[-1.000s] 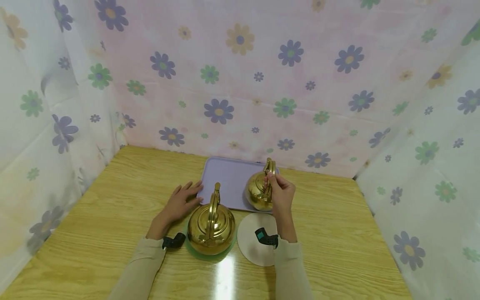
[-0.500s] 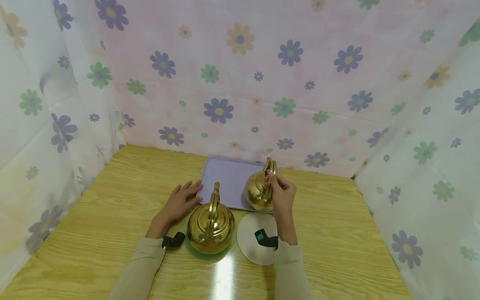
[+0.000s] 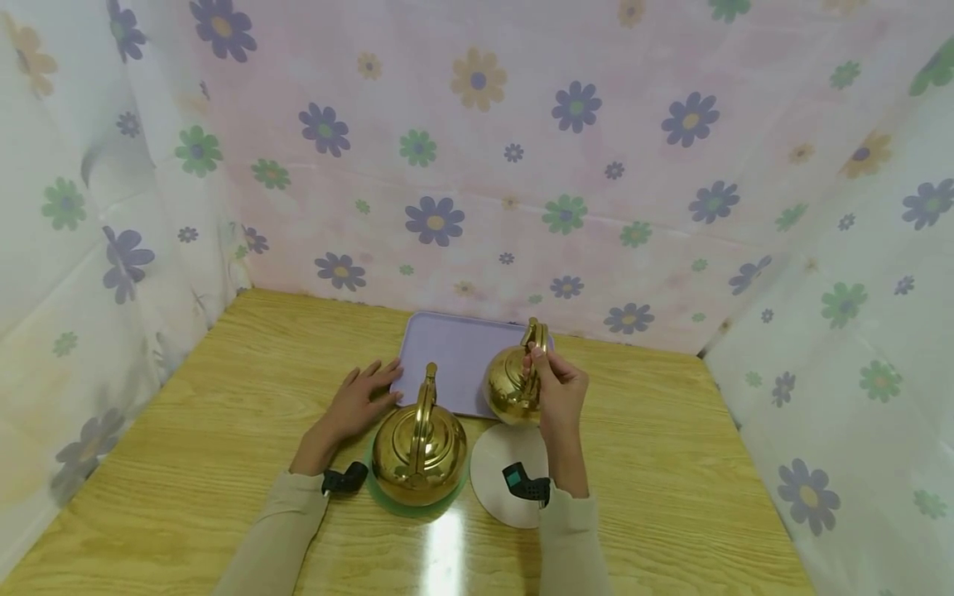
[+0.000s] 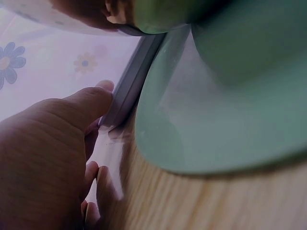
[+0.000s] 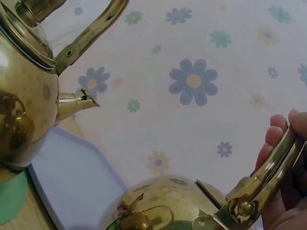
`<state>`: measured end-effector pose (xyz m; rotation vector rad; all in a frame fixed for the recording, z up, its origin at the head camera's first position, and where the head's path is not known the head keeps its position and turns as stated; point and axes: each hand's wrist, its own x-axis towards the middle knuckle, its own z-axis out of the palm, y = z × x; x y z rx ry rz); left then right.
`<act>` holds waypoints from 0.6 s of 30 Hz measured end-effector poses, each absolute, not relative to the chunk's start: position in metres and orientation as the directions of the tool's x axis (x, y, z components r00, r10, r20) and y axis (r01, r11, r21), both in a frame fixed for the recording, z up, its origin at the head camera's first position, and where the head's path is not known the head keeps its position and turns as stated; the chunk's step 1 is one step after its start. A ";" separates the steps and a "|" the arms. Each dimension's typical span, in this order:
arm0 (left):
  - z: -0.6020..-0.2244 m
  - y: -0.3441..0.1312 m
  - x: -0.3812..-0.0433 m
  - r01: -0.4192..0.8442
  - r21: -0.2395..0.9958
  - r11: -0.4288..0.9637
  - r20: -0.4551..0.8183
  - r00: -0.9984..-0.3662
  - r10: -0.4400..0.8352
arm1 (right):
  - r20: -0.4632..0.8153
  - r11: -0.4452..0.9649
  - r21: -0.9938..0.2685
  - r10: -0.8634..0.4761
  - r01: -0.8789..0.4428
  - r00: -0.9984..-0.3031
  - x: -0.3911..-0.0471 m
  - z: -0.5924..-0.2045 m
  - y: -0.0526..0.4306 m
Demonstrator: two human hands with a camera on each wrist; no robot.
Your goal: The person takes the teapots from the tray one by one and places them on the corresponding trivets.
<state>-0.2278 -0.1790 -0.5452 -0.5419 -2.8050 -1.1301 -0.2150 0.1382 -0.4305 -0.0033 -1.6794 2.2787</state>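
My right hand [image 3: 564, 397] grips the raised handle of a gold kettle [image 3: 508, 389] at the tray's right end. In the right wrist view, thumb and fingers close round that handle [image 5: 268, 182]; whether the kettle's base touches the tray cannot be told. A second gold kettle [image 3: 398, 476] stands on a round green mat [image 3: 417, 511] in front of the tray, its handle upright. The left hand [image 3: 361, 403] lies at the left end of the lilac tray [image 3: 450, 348], fingers extended. Its thumb [image 4: 96, 100] touches the tray's edge in the left wrist view.
A round whitish mat [image 3: 499, 488] lies right of the green one, partly under my right wrist and its black wrist camera [image 3: 527, 483]. Wooden tabletop [image 3: 656, 463] extends to both sides. A flowered curtain [image 3: 477, 165] closes off the back and sides.
My right hand and its kettle have shifted slightly toward me and a little left. The left hand, the tray and the other kettle stay where they were.
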 end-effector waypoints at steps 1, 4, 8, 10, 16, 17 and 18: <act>-0.545 -0.179 -0.228 0.347 0.658 0.668 0.192 -0.935 0.297 | 0.178 -0.262 -0.934 0.245 -0.242 -0.953 -0.214 -0.431 0.139; -0.546 -0.179 -0.228 0.346 0.656 0.670 0.191 -0.936 0.296 | 0.179 -0.264 -0.934 0.239 -0.241 -0.954 -0.213 -0.430 0.140; -0.546 -0.179 -0.228 0.344 0.654 0.674 0.190 -0.937 0.293 | 0.185 -0.261 -0.934 0.235 -0.245 -0.954 -0.211 -0.430 0.141; -0.546 -0.179 -0.227 0.343 0.654 0.674 0.190 -0.937 0.292 | 0.190 -0.258 -0.933 0.236 -0.250 -0.953 -0.210 -0.429 0.141; -0.546 -0.179 -0.228 0.341 0.656 0.673 0.188 -0.938 0.292 | 0.199 -0.255 -0.931 0.246 -0.261 -0.949 -0.207 -0.429 0.142; -0.546 -0.179 -0.228 0.341 0.657 0.673 0.187 -0.938 0.292 | 0.200 -0.260 -0.929 0.247 -0.264 -0.948 -0.207 -0.429 0.142; -0.546 -0.179 -0.228 0.341 0.657 0.672 0.187 -0.938 0.292 | 0.201 -0.263 -0.927 0.248 -0.266 -0.948 -0.206 -0.429 0.142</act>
